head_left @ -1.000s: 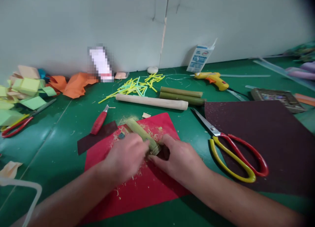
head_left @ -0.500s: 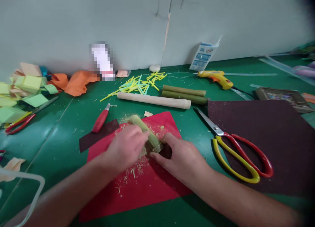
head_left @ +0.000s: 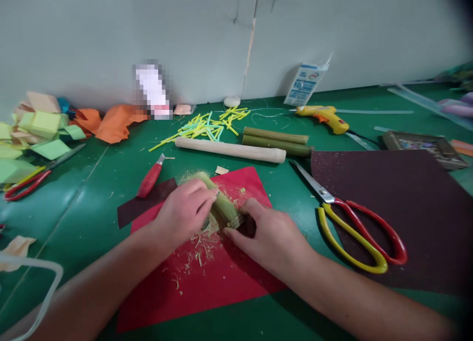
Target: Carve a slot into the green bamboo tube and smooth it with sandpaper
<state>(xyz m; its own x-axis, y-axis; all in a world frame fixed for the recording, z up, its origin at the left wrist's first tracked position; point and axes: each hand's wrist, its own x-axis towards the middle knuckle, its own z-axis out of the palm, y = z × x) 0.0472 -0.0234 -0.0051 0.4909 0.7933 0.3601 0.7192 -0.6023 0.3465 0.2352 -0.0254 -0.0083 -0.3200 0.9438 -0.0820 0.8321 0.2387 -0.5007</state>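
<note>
A short green bamboo tube (head_left: 226, 207) lies slantwise over a sheet of red paper (head_left: 236, 282). My right hand (head_left: 275, 232) pinches its near end between thumb and fingers. My left hand (head_left: 188, 205) is closed at the tube's left side. A small dark tip pokes out of its fingers against the bamboo, but most of what it holds is hidden. Pale bamboo shavings (head_left: 199, 247) are scattered on the red paper, below and around the tube.
Left of the paper lies a red-handled knife (head_left: 150, 181); to the right, large scissors (head_left: 354, 222) on dark paper (head_left: 406, 198). Behind are a peeled bamboo stick (head_left: 231, 150), green bamboo pieces (head_left: 275, 143), yellow strips (head_left: 203, 126) and a yellow glue gun (head_left: 328, 118). Folded paper (head_left: 44, 129) sits left.
My left hand has shifted slightly left and down along the bamboo tube, and its blur has gone. My right hand keeps its hold on the near end.
</note>
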